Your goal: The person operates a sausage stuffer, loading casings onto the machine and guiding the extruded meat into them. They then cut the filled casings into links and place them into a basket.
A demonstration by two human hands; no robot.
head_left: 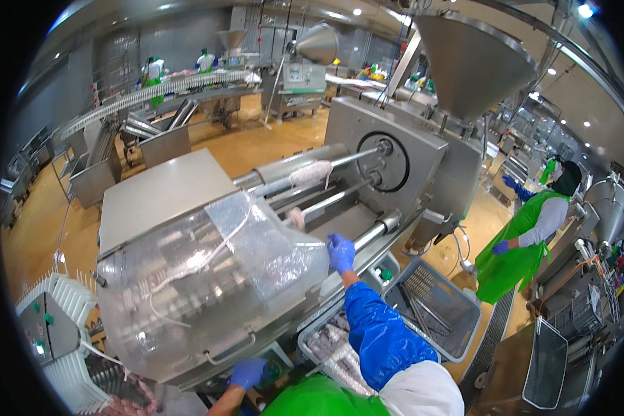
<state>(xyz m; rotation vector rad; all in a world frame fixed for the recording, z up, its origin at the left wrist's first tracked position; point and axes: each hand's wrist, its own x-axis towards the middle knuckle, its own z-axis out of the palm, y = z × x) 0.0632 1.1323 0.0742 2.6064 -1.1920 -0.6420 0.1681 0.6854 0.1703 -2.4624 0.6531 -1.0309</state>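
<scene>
My right hand (340,252), in a blue glove with a blue sleeve, rests on the right edge of a clear plastic machine cover (208,291), near a steel rod (374,232). My left hand (248,373), also blue-gloved, is low at the front of the same cover, beside its metal handle (230,350); whether it grips anything I cannot tell. Behind the cover, steel tubes (326,166) run into a round fitting on the grey machine body (395,163); one tube carries pale gathered casing (310,173). A steel funnel hopper (468,62) stands above.
A grey plastic crate (457,326) and a tray of pale goods (336,353) sit below right. A person in a green apron (527,243) stands at the right. White conveyor (66,305) at left, pink sausages (128,402) below. More workers stand along a far conveyor (152,87).
</scene>
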